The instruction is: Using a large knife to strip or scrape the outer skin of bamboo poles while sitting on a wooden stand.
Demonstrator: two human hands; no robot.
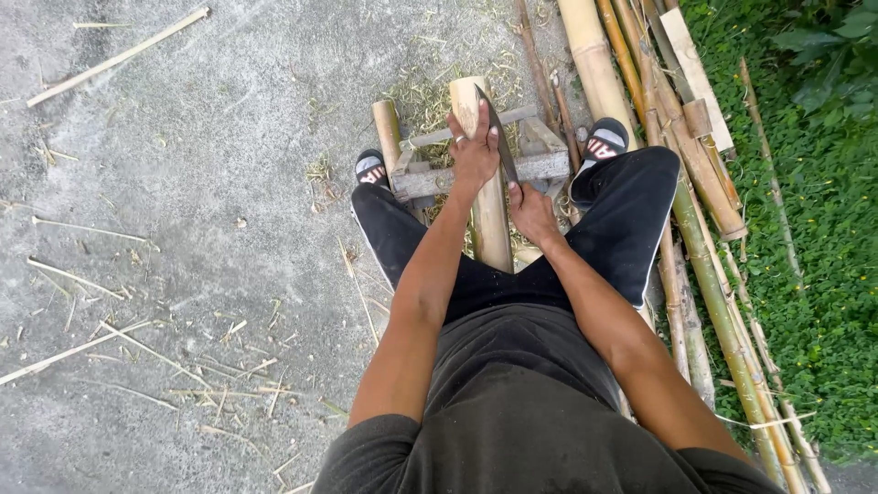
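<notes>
- A pale bamboo pole (487,197) is lying lengthwise between the person's knees, its long axis running straight away from the body, its cut end pointing at the far side of the concrete ground (183,183).
- The pole is resting across a low wooden frame (476,169), which is sitting on the ground between two sandalled feet.
- A dark knife (498,142) is lying along the pole, tip pointing away and slightly left, blade running back toward the right hand.
- The left hand (474,146) is reaching forward with a straight arm, fingers spread and pressing on the blade near the pole's far end.
- The right hand (530,210) is curling closed, seemingly around the knife's handle, though the grip itself is hidden.
- More bamboo poles (695,210) are lying in a bundle to the right, beside grass (814,229).
- Thin bamboo slivers (119,338) are lying scattered on the concrete to the left.
</notes>
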